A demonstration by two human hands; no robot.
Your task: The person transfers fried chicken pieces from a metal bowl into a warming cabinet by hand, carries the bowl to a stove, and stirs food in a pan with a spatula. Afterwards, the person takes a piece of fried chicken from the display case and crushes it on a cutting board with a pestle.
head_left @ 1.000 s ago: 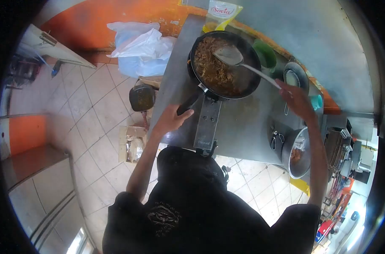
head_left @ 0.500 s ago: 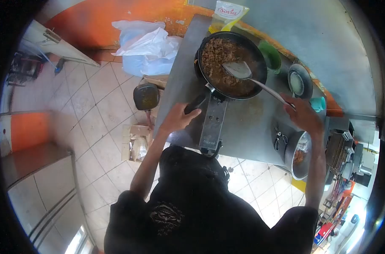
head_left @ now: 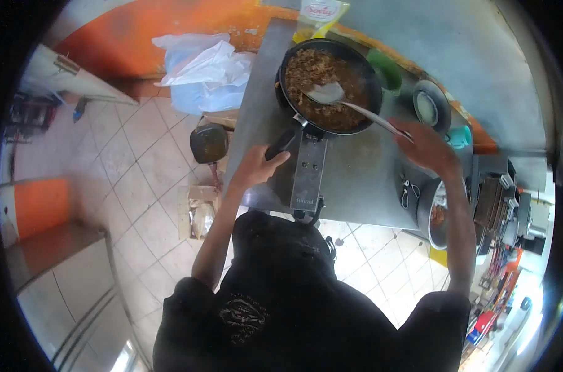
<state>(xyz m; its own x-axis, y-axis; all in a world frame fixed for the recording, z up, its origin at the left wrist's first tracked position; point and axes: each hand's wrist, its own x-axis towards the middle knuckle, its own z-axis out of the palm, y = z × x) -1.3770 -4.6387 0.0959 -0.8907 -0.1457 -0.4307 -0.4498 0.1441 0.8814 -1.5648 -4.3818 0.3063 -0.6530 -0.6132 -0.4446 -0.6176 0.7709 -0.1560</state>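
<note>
A black frying pan (head_left: 375, 93) sits on a small gas stove (head_left: 308, 177), filled with brown, saucy chopped food (head_left: 309, 65). My left hand (head_left: 255, 167) is closed round the pan's black handle (head_left: 281, 144). In my right hand (head_left: 427, 146) is the handle of a metal spatula (head_left: 326, 93). Its broad blade rests in the food near the middle of the pan, partly coated with sauce. The fingertips of both hands are partly hidden by the handles and by the hands themselves.
Behind the pan stand a Sovia oil pouch (head_left: 318, 18) and a green bowl (head_left: 385, 71). A dark plate (head_left: 439, 99), a turquoise cup (head_left: 459, 137), scissors (head_left: 409, 193) and a metal bowl (head_left: 427, 226) lie to the right. White plastic bags (head_left: 207, 74) and another pan (head_left: 209, 144) are left.
The spatula blade and my right hand have shifted left relative to the pan. My left hand keeps its hold on the pan handle. The whole view has shifted slightly.
</note>
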